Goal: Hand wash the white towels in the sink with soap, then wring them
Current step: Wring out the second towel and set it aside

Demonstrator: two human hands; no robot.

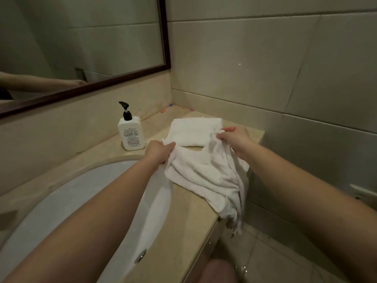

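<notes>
A person's two bare hands held a crumpled white cotton towel above the beige stone worktop, just to the right of the oval white basin sink. The left hand pinched the towel's upper left edge, fingers curled round the cloth; the right hand gripped its upper right edge the same way. The towel hung between the two hands, its lower folds trailing across the worktop and its bottom corner dropping past the worktop's front edge. Behind it, farther from the sink, a second white towel, folded flat, lay on the worktop, touching the held one near the right hand. A white plastic pump bottle with a black nozzle stood upright beyond the sink's far rim, just left of the folded towel. A dark-framed wall mirror hung above the sink.
</notes>
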